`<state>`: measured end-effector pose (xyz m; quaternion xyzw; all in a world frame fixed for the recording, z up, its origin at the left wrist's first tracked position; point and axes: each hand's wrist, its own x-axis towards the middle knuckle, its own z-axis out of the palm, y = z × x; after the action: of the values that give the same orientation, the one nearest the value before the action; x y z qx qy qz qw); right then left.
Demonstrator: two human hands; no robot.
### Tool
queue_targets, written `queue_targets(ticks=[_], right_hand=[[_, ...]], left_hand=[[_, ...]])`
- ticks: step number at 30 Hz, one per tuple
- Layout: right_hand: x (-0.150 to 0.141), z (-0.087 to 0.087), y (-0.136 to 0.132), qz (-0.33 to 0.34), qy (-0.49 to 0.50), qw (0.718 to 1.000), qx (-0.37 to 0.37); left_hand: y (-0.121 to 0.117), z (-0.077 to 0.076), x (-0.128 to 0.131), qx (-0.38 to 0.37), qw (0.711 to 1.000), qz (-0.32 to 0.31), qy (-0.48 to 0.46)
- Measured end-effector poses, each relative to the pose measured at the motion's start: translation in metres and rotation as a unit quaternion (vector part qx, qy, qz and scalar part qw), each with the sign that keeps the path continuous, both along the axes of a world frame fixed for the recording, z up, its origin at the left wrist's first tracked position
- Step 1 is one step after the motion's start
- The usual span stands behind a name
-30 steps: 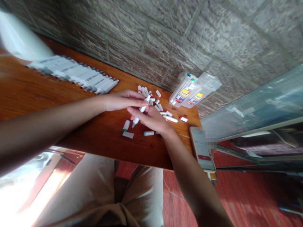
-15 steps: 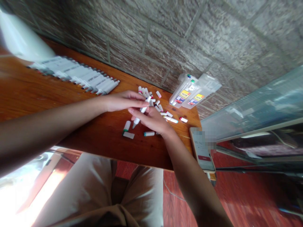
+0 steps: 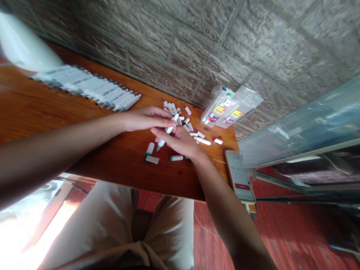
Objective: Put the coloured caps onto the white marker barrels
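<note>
A white marker (image 3: 169, 129), uncapped at its lower tip, is tilted between both hands above the wooden table. My left hand (image 3: 153, 118) closes on its upper part with the thumb along the barrel. My right hand (image 3: 180, 141) grips the lower part, its thumb lying across the barrel. Near the right hand lie a green-banded cap (image 3: 150, 149), a white cap (image 3: 152, 160) and a teal-ended cap (image 3: 176, 158). Behind the hands is a loose heap of marker caps (image 3: 190, 128), partly hidden by the fingers.
A long row of markers (image 3: 92, 88) lies at the back left beside a white rounded object (image 3: 28, 48). Clear plastic cases (image 3: 225, 108) stand against the stone wall. A phone (image 3: 240, 178) rests at the table's right edge. The front edge runs above my legs.
Both hands keep their hold on the marker with almost no movement. The whole view has shifted very slightly.
</note>
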<state>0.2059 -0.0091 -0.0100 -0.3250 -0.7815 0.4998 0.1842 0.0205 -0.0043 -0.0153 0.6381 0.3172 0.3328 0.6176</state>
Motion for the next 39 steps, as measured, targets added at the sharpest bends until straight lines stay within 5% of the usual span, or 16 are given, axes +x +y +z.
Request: queue_targets(ticks=[14,39], right_hand=[[-0.002,-0.002,-0.004,0.018,-0.048,0.989,0.142],[-0.002,-0.004,-0.001,0.035,-0.036,0.991,0.125]], left_hand=[[-0.004,0.009,-0.002,0.121,0.984,0.042,0.127],[-0.004,0.011,0.000,0.094,0.989,0.049,0.107]])
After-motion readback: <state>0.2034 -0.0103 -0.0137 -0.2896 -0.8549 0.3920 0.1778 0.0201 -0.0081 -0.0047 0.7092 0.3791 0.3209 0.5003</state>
